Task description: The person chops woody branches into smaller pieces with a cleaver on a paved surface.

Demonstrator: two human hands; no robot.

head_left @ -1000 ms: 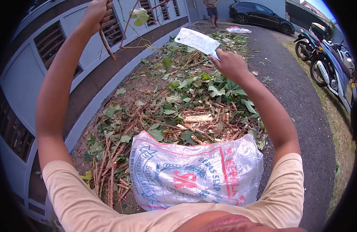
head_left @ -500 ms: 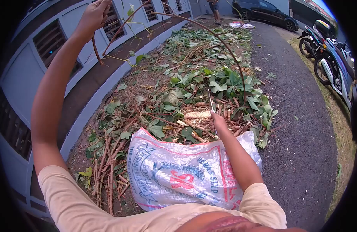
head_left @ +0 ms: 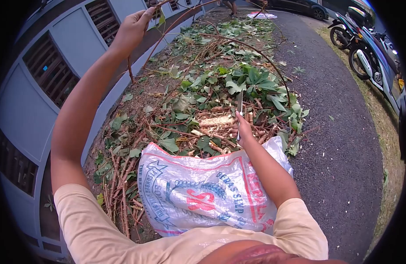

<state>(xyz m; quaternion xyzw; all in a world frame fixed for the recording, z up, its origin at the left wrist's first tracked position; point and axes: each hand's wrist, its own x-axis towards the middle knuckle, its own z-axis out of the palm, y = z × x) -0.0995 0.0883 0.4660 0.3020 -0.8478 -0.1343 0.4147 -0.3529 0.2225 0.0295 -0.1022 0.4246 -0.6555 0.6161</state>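
Observation:
Raised at the upper left, my left hand (head_left: 134, 30) is closed on a thin brown branch (head_left: 171, 27) with a few leaves. Its twigs spread right across the top of the view. My right hand (head_left: 243, 128) is wrapped round the handle of a long knife (head_left: 240, 103), whose blade points forward. Just left of the blade lies a pale, chipped wood block (head_left: 217, 121) among short cut stems (head_left: 218, 136). A white printed sack (head_left: 203, 189) covers my lap.
Long sticks (head_left: 123, 189) lie left of the sack. Green leaves (head_left: 256, 81) cover the ground ahead. A grey wall with slatted openings (head_left: 71, 35) runs along the left. Motorbikes (head_left: 366, 57) stand beyond the asphalt (head_left: 330, 145). A person's legs (head_left: 232, 6) show at the top.
My left hand has moved right with the branch, whose twigs have shifted too. My right hand has moved slightly up and left, and the knife blade now stands more upright. The whole view has shifted slightly.

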